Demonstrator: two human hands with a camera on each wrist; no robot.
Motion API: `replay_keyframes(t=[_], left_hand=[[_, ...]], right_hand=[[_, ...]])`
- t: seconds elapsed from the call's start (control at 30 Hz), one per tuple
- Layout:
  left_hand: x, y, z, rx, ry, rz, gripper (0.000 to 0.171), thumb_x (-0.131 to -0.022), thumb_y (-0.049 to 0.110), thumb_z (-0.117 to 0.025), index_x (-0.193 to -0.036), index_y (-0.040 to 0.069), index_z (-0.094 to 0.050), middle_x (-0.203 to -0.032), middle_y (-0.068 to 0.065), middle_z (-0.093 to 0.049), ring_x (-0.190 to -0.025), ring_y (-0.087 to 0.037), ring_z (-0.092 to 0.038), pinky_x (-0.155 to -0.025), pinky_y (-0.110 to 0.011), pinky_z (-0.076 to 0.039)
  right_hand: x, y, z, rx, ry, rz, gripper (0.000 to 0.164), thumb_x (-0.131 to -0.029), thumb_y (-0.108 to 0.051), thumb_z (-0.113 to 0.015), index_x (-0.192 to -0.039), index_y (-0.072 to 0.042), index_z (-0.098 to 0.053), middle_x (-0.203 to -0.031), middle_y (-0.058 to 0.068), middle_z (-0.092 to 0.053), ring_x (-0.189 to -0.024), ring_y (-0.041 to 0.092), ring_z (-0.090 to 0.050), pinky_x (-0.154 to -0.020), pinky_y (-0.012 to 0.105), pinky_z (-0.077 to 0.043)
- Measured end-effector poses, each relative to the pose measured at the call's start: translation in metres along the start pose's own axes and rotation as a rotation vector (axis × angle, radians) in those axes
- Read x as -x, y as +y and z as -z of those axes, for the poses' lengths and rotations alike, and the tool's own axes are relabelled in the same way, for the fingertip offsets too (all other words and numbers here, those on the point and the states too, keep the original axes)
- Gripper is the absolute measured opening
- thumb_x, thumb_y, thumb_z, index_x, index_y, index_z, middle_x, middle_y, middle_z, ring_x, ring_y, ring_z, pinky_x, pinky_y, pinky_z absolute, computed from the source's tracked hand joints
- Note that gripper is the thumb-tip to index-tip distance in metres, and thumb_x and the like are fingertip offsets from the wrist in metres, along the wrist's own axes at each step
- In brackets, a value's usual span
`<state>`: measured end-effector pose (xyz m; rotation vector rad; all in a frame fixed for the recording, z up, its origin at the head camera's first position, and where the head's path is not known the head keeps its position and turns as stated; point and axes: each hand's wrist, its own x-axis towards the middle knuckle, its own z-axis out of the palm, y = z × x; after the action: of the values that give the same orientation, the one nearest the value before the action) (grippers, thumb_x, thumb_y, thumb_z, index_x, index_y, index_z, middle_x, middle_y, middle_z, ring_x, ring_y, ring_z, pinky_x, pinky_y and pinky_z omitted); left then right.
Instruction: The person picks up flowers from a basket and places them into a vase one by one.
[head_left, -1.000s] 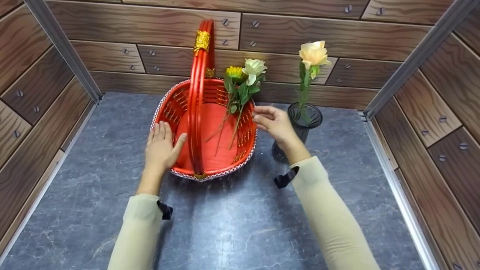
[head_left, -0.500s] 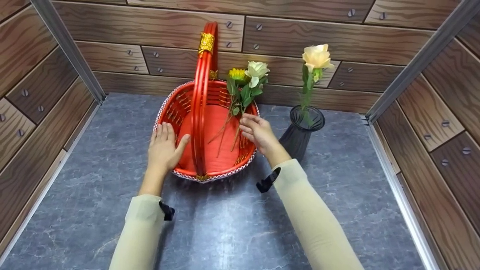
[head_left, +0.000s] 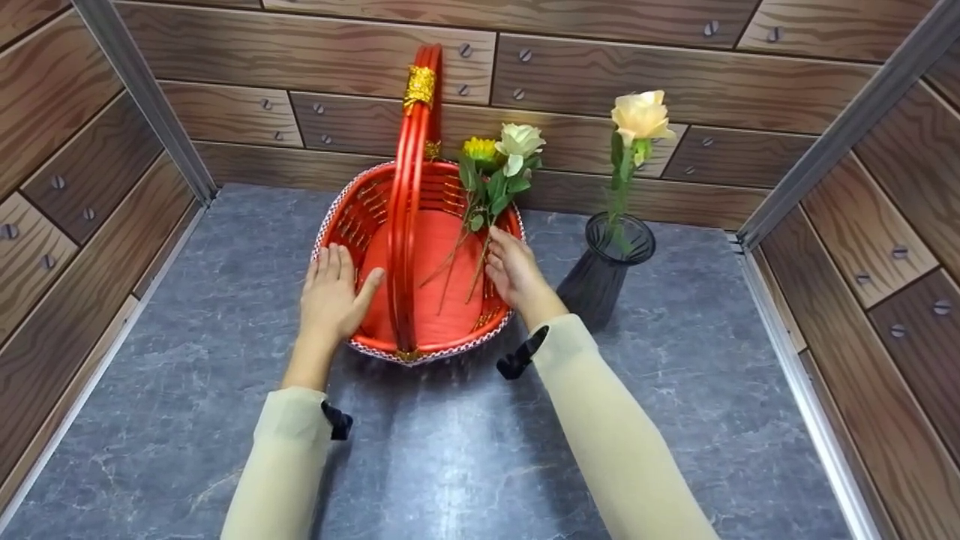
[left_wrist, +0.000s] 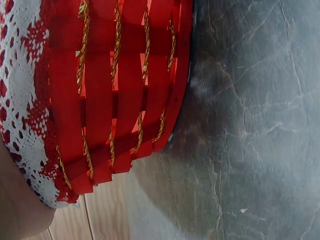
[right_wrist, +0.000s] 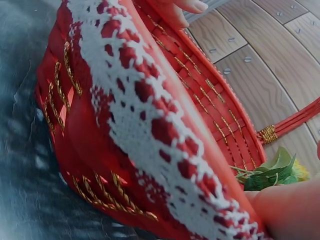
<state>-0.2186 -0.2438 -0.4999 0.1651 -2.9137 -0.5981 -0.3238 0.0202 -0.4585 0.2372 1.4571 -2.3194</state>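
Note:
A red woven basket (head_left: pixel 420 315) with a tall arched handle and lace-trimmed rim sits near the back wall. My left hand (head_left: pixel 330 292) rests with straight fingers over its left rim. Inside, a white rose (head_left: pixel 520 142) and a yellow flower (head_left: pixel 480 151) lean on the right back side, stems crossing the basket floor. My right hand (head_left: pixel 517 270) reaches over the right rim, and its bent fingers pinch the white rose's stem; the thumb is hidden in the head view. In the right wrist view, green leaves (right_wrist: pixel 272 175) show just beyond the hand.
A dark glass vase (head_left: pixel 600 289) stands right of the basket, with a peach rose (head_left: pixel 641 116) upright in it. Wood-patterned walls (head_left: pixel 585 82) enclose the grey marbled surface (head_left: pixel 435 450) on the back and both sides.
My right hand has moved left from beside the vase, over the basket's right rim to the white rose's stem. My left hand has stayed on the left rim.

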Motion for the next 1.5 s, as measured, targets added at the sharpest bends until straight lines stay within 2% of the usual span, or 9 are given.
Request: replay_keyframes(t=[0.17,0.47,0.67,0.8,1.1,1.33,1.5], left_hand=[[0.001,-0.001,0.0,0.0,0.01,0.002,0.089,-0.102,0.063,-0.028,-0.155,-0.008,-0.02,-0.162,-0.027,-0.02,-0.153,-0.04,-0.01,-0.125,-0.049,-0.005],[0.001,0.001,0.001,0.0,-0.008,0.005,0.091,-0.102,0.065,-0.023,-0.156,-0.008,-0.016,-0.163,-0.026,-0.015,-0.153,-0.039,-0.007,-0.125,-0.048,-0.001],[0.001,0.001,-0.001,-0.01,-0.03,0.009,0.095,-0.1,0.069,-0.016,-0.156,-0.006,-0.013,-0.164,-0.025,-0.011,-0.153,-0.039,-0.004,-0.125,-0.048,0.001],[0.001,0.0,0.0,-0.009,-0.026,0.014,0.094,-0.1,0.069,-0.016,-0.157,-0.006,-0.012,-0.164,-0.025,-0.011,-0.153,-0.039,-0.003,-0.125,-0.047,0.001],[-0.002,-0.003,0.002,-0.01,-0.007,0.017,0.092,-0.101,0.066,-0.022,-0.156,-0.007,-0.016,-0.163,-0.026,-0.015,-0.153,-0.039,-0.007,-0.125,-0.048,-0.002],[-0.001,-0.001,0.0,-0.018,-0.015,0.021,0.091,-0.101,0.066,-0.022,-0.156,-0.006,-0.016,-0.163,-0.025,-0.016,-0.153,-0.038,-0.006,-0.125,-0.048,-0.003],[-0.001,0.0,-0.001,-0.005,-0.007,0.015,0.09,-0.101,0.065,-0.024,-0.156,-0.007,-0.018,-0.163,-0.025,-0.016,-0.153,-0.038,-0.007,-0.125,-0.048,-0.002]], right_hand=[[-0.007,0.001,0.0,-0.048,-0.018,-0.032,0.072,-0.103,-0.031,-0.05,-0.16,-0.006,-0.014,-0.167,0.021,-0.004,-0.155,0.033,-0.001,-0.126,0.04,-0.005],[-0.017,0.002,0.002,-0.153,-0.054,-0.068,0.081,-0.102,-0.043,-0.045,-0.161,-0.011,-0.001,-0.167,0.015,0.011,-0.154,0.027,0.01,-0.125,0.037,0.005],[-0.021,0.003,0.005,-0.23,-0.061,-0.084,0.084,-0.101,-0.047,-0.044,-0.161,-0.015,0.005,-0.166,0.013,0.017,-0.153,0.027,0.016,-0.124,0.038,0.009],[-0.023,0.003,0.004,-0.254,-0.082,-0.087,0.084,-0.102,-0.049,-0.041,-0.161,-0.015,0.008,-0.166,0.013,0.019,-0.153,0.028,0.017,-0.124,0.039,0.009],[-0.03,0.004,-0.002,-0.223,-0.067,-0.11,0.086,-0.102,-0.051,-0.041,-0.16,-0.017,0.011,-0.166,0.012,0.019,-0.153,0.025,0.018,-0.123,0.039,0.012],[-0.034,0.008,-0.003,-0.157,-0.034,-0.161,0.081,-0.103,-0.049,-0.041,-0.161,-0.023,0.009,-0.167,0.009,0.015,-0.153,0.026,0.016,-0.123,0.04,0.012],[-0.035,0.009,-0.003,-0.159,-0.027,-0.173,0.077,-0.105,-0.048,-0.039,-0.161,-0.023,0.007,-0.168,0.009,0.013,-0.153,0.025,0.016,-0.123,0.04,0.012]])
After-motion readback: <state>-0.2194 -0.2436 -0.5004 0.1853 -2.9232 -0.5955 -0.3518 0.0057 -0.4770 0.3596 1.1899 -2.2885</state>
